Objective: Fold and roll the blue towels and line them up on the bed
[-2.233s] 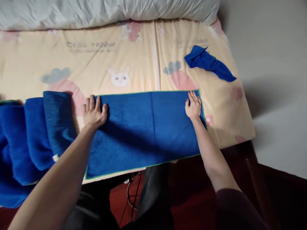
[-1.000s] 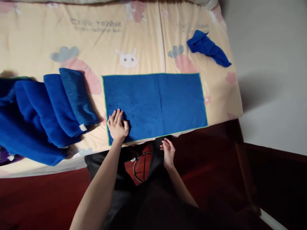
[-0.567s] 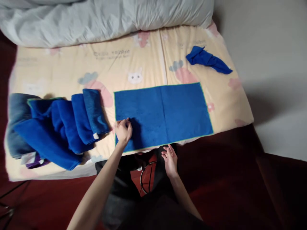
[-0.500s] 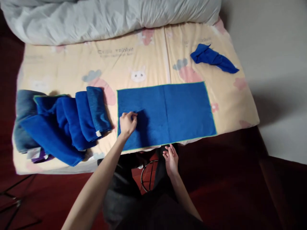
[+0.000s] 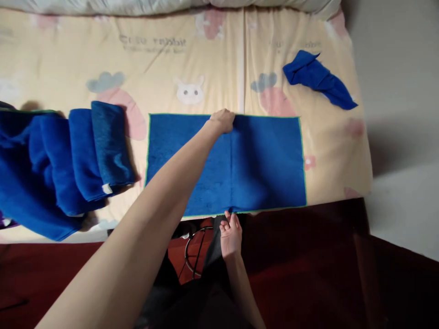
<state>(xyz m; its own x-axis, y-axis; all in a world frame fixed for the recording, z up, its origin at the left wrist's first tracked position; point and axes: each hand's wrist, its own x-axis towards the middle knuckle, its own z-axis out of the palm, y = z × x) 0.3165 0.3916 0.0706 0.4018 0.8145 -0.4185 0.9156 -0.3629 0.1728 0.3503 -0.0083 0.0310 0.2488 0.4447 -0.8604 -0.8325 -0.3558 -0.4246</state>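
Note:
A blue towel [image 5: 260, 164] with a green edge lies flat on the cream bedsheet [image 5: 154, 59], near its front edge. My left hand [image 5: 223, 120] reaches across the towel to the middle of its far edge, fingers curled down onto that edge. My right hand [image 5: 230, 233] is at the middle of the near edge, fingertips pinched together on the hem where it hangs over the bed's side.
A heap of folded blue towels [image 5: 61, 160] lies at the left of the bed. A small crumpled blue cloth [image 5: 317, 77] sits at the far right. A pale duvet [image 5: 267, 3] runs along the back. Dark red floor [image 5: 308, 274] and a metal ring stand [image 5: 194, 249] are below.
My left hand left the towel's near left corner and moved to the middle of the far edge. My right hand rose to touch the middle of the near edge.

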